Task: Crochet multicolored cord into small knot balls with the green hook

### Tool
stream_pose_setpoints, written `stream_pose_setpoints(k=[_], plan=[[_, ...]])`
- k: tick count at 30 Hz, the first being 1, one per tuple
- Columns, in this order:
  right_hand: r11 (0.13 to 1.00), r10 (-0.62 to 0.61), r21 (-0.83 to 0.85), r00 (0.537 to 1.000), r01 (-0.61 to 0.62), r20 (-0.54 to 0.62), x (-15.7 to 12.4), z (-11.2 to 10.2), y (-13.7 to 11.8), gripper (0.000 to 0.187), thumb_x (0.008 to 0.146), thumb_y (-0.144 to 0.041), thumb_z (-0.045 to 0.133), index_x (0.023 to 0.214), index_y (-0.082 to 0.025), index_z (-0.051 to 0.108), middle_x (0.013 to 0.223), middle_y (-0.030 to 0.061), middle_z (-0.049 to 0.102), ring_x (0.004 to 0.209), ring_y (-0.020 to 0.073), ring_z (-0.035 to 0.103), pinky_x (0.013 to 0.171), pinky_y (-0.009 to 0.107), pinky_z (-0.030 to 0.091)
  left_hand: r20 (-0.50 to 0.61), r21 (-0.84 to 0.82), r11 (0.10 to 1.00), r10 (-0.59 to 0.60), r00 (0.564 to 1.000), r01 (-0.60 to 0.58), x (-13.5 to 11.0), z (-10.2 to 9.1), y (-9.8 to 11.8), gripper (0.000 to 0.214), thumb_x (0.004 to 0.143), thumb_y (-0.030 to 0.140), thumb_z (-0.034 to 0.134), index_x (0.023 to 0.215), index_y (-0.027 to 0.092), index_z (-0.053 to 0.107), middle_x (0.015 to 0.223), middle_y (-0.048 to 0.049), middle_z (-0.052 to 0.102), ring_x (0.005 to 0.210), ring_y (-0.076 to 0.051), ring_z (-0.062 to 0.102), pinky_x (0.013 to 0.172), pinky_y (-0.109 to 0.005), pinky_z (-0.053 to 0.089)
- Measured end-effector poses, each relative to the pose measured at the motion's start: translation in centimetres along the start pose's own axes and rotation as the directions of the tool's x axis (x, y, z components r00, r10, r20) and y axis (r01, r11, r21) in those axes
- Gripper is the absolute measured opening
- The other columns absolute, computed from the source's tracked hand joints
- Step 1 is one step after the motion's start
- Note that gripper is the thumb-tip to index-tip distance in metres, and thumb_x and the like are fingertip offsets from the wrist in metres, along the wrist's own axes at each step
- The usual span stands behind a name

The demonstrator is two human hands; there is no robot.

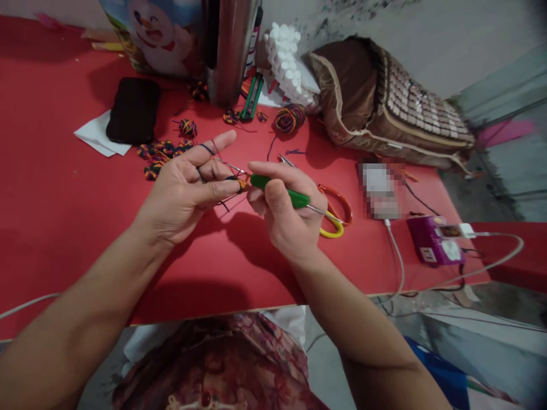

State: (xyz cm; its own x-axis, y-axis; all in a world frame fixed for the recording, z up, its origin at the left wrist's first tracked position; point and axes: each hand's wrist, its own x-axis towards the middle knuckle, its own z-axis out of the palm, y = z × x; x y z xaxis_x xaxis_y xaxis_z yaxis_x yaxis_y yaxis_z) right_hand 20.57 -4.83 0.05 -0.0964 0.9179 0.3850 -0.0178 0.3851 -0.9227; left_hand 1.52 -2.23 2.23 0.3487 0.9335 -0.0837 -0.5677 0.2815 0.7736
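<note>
My right hand [284, 208] is closed round a crochet hook with a green handle [280, 191], its tip pointing left. My left hand [190, 185] pinches a tiny multicoloured yarn piece [242, 183] between thumb and fingers at the hook's tip. Dark yarn is looped over its stretched index finger. The strand trails back to a multicoloured yarn ball [289, 118] farther up the red table [55, 205]. Both hands hover just above the table's middle.
Several small finished yarn pieces [160, 154] lie left of my hands. Scissors with orange and yellow handles [335, 213], a black phone [133, 109] on white paper, a steel flask [228, 51], a brown beaded bag [384, 97], a purple power strip [436, 242] with cables.
</note>
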Motion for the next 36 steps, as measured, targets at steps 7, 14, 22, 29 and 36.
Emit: stream_pose_setpoints(k=[7, 14, 22, 29, 36], plan=[[0.987, -0.160, -0.021, 0.987, 0.159, -0.034, 0.5, -1.2, 0.2, 0.020, 0.110, -0.042, 0.074, 0.121, -0.034, 0.089, 0.087, 0.0003, 0.077, 0.070, 0.0161, 0.067, 0.076, 0.038, 0.062, -0.067, 0.043, 0.999, -0.015, 0.998, 0.018, 0.0, -0.2, 0.4, 0.059, 0.067, 0.006, 0.106, 0.118, 0.030, 0.087, 0.072, 0.0072, 0.073, 0.065, -0.013, 0.070, 0.063, -0.027, 0.057], [0.991, -0.121, -0.070, 0.990, 0.116, -0.068, 1.1, -1.9, -1.3, 0.020, 0.108, -0.045, 0.077, 0.108, -0.033, 0.093, 0.078, 0.0003, 0.074, 0.067, 0.0171, 0.064, 0.067, 0.036, 0.057, -0.070, 0.139, 0.990, 0.008, 0.998, 0.002, 0.1, -0.7, 0.4, 0.060, 0.069, 0.010, 0.107, 0.122, 0.029, 0.087, 0.072, 0.0041, 0.074, 0.060, -0.014, 0.065, 0.054, -0.028, 0.044], [0.983, -0.185, 0.010, 0.982, 0.185, -0.048, 1.8, -2.7, -1.3, 0.015, 0.105, -0.040, 0.082, 0.103, -0.032, 0.095, 0.068, -0.0009, 0.071, 0.061, 0.0160, 0.058, 0.068, 0.037, 0.053, -0.006, 0.178, 0.984, 0.023, 1.000, -0.022, 0.1, -1.0, 0.6, 0.059, 0.072, 0.014, 0.107, 0.126, 0.024, 0.088, 0.075, -0.0009, 0.078, 0.059, -0.015, 0.067, 0.051, -0.026, 0.041], [0.988, -0.124, 0.092, 0.992, 0.123, 0.005, 2.2, -3.7, -1.3, 0.017, 0.101, -0.040, 0.086, 0.097, -0.026, 0.095, 0.061, -0.0020, 0.063, 0.057, 0.0146, 0.055, 0.062, 0.035, 0.051, 0.077, 0.157, 0.986, -0.059, 0.995, 0.047, 0.1, -0.9, 1.1, 0.059, 0.066, 0.011, 0.107, 0.121, 0.026, 0.092, 0.073, -0.0008, 0.078, 0.053, -0.011, 0.063, 0.048, -0.021, 0.046], [0.951, 0.080, 0.295, 0.996, -0.090, 0.046, 2.7, -2.9, -0.8, 0.034, 0.091, -0.054, 0.092, 0.083, -0.022, 0.087, 0.054, -0.0055, 0.054, 0.043, 0.0067, 0.039, 0.040, 0.024, 0.029, 0.048, 0.232, 0.973, -0.004, 0.999, -0.007, 0.0, -0.3, 0.6, 0.058, 0.066, 0.010, 0.106, 0.120, 0.028, 0.094, 0.075, -0.0018, 0.079, 0.063, -0.015, 0.071, 0.056, -0.023, 0.056]])
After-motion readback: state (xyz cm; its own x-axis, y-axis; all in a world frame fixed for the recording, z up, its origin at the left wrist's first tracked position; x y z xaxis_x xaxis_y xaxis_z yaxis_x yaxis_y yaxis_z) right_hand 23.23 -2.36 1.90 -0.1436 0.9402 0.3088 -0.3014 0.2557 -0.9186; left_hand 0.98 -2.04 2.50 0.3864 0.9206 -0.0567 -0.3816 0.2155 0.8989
